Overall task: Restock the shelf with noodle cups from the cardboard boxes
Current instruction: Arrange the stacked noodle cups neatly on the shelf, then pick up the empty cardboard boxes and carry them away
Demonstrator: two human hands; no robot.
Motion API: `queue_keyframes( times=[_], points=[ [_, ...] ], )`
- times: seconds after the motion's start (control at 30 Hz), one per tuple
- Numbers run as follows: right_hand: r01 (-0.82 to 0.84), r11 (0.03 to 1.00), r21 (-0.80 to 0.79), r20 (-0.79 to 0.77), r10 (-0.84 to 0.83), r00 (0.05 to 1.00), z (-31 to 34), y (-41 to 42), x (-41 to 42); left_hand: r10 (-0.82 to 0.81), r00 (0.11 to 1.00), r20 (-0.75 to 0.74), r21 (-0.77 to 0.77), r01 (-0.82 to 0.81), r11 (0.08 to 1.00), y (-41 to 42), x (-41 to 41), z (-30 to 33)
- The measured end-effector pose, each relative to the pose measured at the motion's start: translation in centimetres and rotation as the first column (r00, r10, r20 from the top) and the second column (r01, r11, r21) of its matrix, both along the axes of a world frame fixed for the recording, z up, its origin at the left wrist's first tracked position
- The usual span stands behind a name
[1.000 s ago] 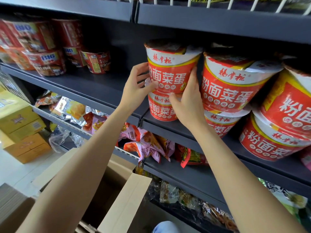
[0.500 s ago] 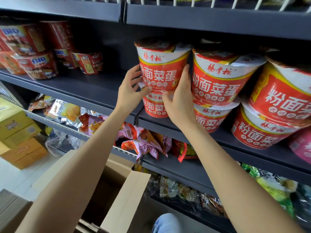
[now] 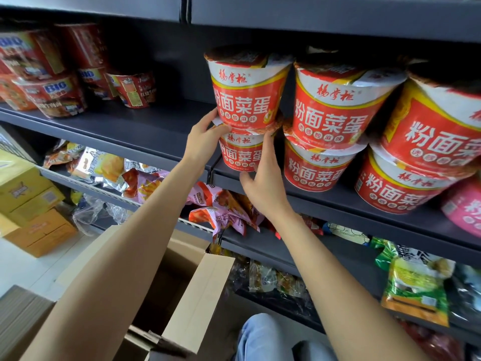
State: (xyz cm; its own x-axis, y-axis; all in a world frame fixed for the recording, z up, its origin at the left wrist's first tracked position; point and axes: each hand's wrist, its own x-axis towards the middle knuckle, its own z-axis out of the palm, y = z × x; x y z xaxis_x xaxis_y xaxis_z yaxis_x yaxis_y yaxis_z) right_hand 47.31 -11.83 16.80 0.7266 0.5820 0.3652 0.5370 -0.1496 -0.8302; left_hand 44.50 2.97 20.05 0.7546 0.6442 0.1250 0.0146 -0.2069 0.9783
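Two red noodle cups are stacked at the middle of the dark shelf (image 3: 145,131): the top cup (image 3: 242,100) stands on the lower cup (image 3: 239,155). My left hand (image 3: 205,142) holds the base of the top cup, thumb on the front at the seam between the two cups and fingers on its left side. My right hand (image 3: 263,178) lies with straight fingers against the right side of the lower cup, fingertips reaching the top cup's base. An open cardboard box (image 3: 203,295) stands below my arms; its inside is dark.
More stacked red cups (image 3: 333,113) fill the shelf to the right, touching the pair. Other red cups (image 3: 59,95) sit at the far left, with bare shelf between. Snack bags (image 3: 221,209) crowd the lower shelves. Yellow cartons (image 3: 28,199) stand on the floor at left.
Both hands have slid down from the sides of the top cup to its base and the lower cup. The top cup stays on the stack.
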Motion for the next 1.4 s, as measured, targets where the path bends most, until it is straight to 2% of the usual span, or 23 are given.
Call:
queue_keyframes(
  times=[0.3, 0.4, 0.43, 0.5, 0.63, 0.77, 0.97, 1.03, 1.1, 1.17, 1.27, 1.33, 1.4],
  points=[
    [-0.025, 0.995, -0.092, 0.023, 0.028, 0.999, 0.2, -0.7, -0.5, 0.023, 0.998, -0.055, 0.023, -0.021, 1.0, -0.6, -0.7, 0.9],
    [0.161, 0.969, -0.186, 0.241, -0.114, 0.964, 1.0, -1.5, -0.1, 0.047, 0.999, -0.01, 0.065, -0.047, 0.997, -0.9, -0.6, 1.2],
    [0.226, 0.957, -0.183, 0.323, -0.159, 0.933, 1.6, -1.7, 0.0, 0.052, 0.998, 0.025, 0.075, -0.054, 0.996, -0.8, -0.6, 1.4],
    [0.25, 0.96, -0.125, 0.391, -0.184, 0.902, 2.9, -1.7, 0.1, 0.018, 0.996, 0.092, 0.078, -0.025, 0.997, -0.5, -0.4, 2.0],
    [0.125, 0.987, -0.099, 0.316, -0.088, 0.945, 4.5, -0.3, 1.2, -0.028, 0.983, 0.181, 0.072, 0.015, 0.997, -0.9, 0.1, 2.7],
    [0.092, 0.988, -0.124, 0.298, -0.052, 0.953, 4.5, 0.3, 1.7, -0.018, 0.979, 0.205, 0.096, -0.002, 0.995, -1.5, 0.2, 2.0],
    [0.067, 0.995, -0.078, 0.219, -0.048, 0.974, 5.0, 0.0, 1.3, 0.02, 0.986, 0.163, 0.111, -0.038, 0.993, -2.4, -0.4, 2.0],
    [0.062, 0.997, -0.051, 0.24, -0.048, 0.97, 4.7, -1.1, 0.2, 0.125, 0.984, 0.129, 0.151, -0.144, 0.978, -3.9, -1.9, 2.2],
    [-0.008, 1.0, 0.005, 0.282, 0.006, 0.959, 4.1, -2.4, -1.7, 0.23, 0.955, 0.185, 0.243, -0.271, 0.931, -5.6, -5.1, 1.7],
    [-0.118, 0.993, 0.019, 0.324, 0.106, 0.94, 2.9, -3.5, -3.9, 0.27, 0.918, 0.291, 0.419, -0.376, 0.826, -7.1, -9.7, 0.9],
    [-0.229, 0.963, -0.145, 0.359, 0.267, 0.895, 0.4, -4.0, -6.3, 0.294, 0.887, 0.356, 0.59, -0.457, 0.666, -8.3, -16.9, -1.1],
    [-0.295, 0.928, -0.227, 0.38, 0.364, 0.85, -1.8, -3.8, -7.6, 0.397, 0.872, 0.288, 0.573, -0.489, 0.658, -8.5, -21.5, -3.0],
    [-0.363, 0.885, -0.292, 0.353, 0.452, 0.819, -4.4, -3.4, -8.9, 0.523, 0.847, 0.093, 0.515, -0.491, 0.703, -8.3, -26.0, -5.7]
  ],
)
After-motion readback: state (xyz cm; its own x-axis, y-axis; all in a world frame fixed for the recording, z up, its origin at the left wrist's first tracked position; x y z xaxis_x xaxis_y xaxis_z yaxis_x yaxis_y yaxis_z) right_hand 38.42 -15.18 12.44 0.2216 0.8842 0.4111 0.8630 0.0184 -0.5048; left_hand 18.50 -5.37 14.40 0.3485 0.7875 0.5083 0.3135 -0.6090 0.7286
